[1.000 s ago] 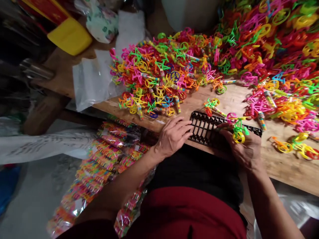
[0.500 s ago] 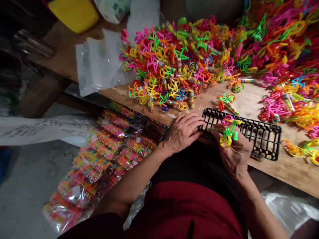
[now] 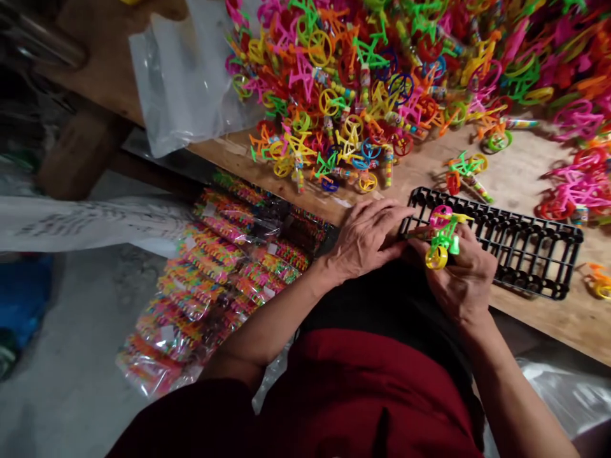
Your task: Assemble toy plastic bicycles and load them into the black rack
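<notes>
A long black plastic rack [image 3: 529,254] of round slots lies along the table's front edge. My left hand [image 3: 365,238] grips the rack's left end, fingers over the top and thumb lower down. Near that same end, my right hand [image 3: 463,277] is closed on a small toy bicycle [image 3: 445,236] with a green frame, a pink wheel and a yellow wheel. A thin tube on the toy points left toward my left fingertips and is partly hidden. Behind the rack lies another green toy bicycle [image 3: 465,165] with a candy tube.
A big heap of colourful toy bicycles [image 3: 334,102] covers the table's back, with more [image 3: 580,178] at right. A clear plastic bag [image 3: 186,83] lies on the wooden table [image 3: 219,152] at left. Bagged toys [image 3: 205,273] stand in rows below the edge.
My view has shifted, so the heap sits higher and the rack farther right in the picture. Both hands keep nearly the same hold, with the toy bicycle still at the rack's left end.
</notes>
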A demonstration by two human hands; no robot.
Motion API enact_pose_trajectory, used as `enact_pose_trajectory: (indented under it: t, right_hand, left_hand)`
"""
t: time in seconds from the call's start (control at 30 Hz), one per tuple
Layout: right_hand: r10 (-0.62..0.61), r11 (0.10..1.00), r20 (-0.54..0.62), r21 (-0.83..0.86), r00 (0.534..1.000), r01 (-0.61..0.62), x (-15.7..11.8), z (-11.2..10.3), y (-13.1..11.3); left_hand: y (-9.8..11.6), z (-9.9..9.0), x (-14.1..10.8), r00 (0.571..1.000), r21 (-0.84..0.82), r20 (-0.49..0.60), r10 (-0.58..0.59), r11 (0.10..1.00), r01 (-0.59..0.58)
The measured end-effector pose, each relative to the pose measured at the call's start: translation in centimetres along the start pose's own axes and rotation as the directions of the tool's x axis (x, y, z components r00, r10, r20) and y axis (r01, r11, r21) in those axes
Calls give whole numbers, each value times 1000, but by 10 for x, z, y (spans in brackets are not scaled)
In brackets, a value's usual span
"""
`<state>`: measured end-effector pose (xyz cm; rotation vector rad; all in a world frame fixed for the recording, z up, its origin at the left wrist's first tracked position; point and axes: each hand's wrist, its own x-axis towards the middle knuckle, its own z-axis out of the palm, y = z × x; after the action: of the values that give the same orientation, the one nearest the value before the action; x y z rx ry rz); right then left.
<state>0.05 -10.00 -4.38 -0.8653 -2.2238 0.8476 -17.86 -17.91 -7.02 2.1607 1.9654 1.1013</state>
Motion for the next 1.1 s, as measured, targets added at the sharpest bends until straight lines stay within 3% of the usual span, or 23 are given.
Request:
enact_pose_trajectory:
  t: [0.17, 0.3, 0.43, 0.6, 0.83, 0.97, 1.1]
  right_hand:
    - [-215, 970, 67, -102, 974, 221, 7, 4, -6]
    - [-241, 963, 40, -117, 970, 244, 7, 9, -4]
    - [-292, 953, -15, -94, 956, 289, 5, 14, 3]
    - [-385, 921, -110, -114, 916, 373, 5, 22, 6]
    - [-386, 922, -136, -101, 912, 375, 5, 26, 5]
    - [-353, 935, -120, -83, 928, 345, 6, 23, 4]
    - [-292, 956, -63, -19, 954, 292, 8, 17, 5]
  left_hand:
    - [-3, 3, -1, 1000, -59, -18, 5, 998, -7]
    - [-6, 0, -3, 1000, -66, 14, 17, 998, -16]
    - [7, -12, -3, 998, -262, 43, -34, 964, 44]
    - [27, -10, -4, 993, -299, -63, -104, 951, 81]
    - [19, -2, -9, 989, -384, -57, -140, 917, 107]
    - [22, 0, -10, 966, -337, -106, -234, 923, 186]
    - [25, -1, -8, 971, -229, -168, -173, 964, 133]
